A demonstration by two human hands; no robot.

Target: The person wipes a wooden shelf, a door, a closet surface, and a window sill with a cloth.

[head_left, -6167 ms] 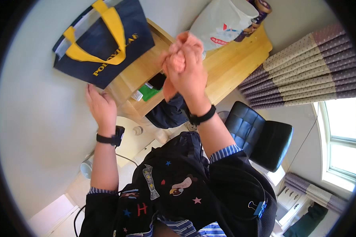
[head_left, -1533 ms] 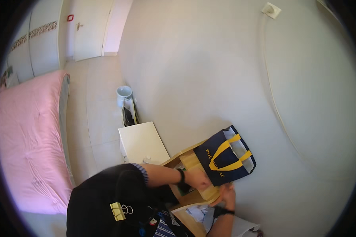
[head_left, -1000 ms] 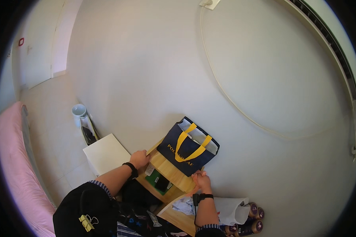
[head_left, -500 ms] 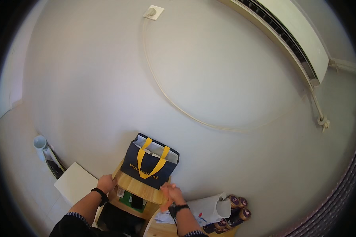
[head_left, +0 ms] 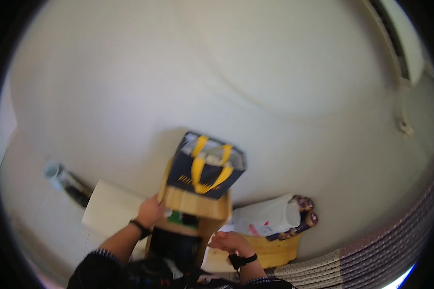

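Observation:
My left hand (head_left: 151,211) is closed on the left side edge of a small wooden shelf unit (head_left: 193,201). On its top board stands a dark navy paper gift bag (head_left: 203,169) with yellow ribbon handles and pale contents showing. My right hand (head_left: 234,243) hangs just off the unit's right side, blurred, its fingers loosely apart with nothing visible in them. Below the top board, an opening holds a green item (head_left: 177,217) with something dark on it. A black object (head_left: 175,248) fills the lower opening.
To the right, a wooden surface (head_left: 279,250) carries a white plastic bag (head_left: 265,216) and several dark purple containers (head_left: 309,219). A white box-like piece (head_left: 113,204) stands left, beside a pale blue cylinder (head_left: 54,169). Patterned curtain (head_left: 352,262) hangs at lower right.
My view has shifted, so the shelf unit and gift bag appear higher and further right. My right hand has come away from the unit's right edge; my left hand stays on its side.

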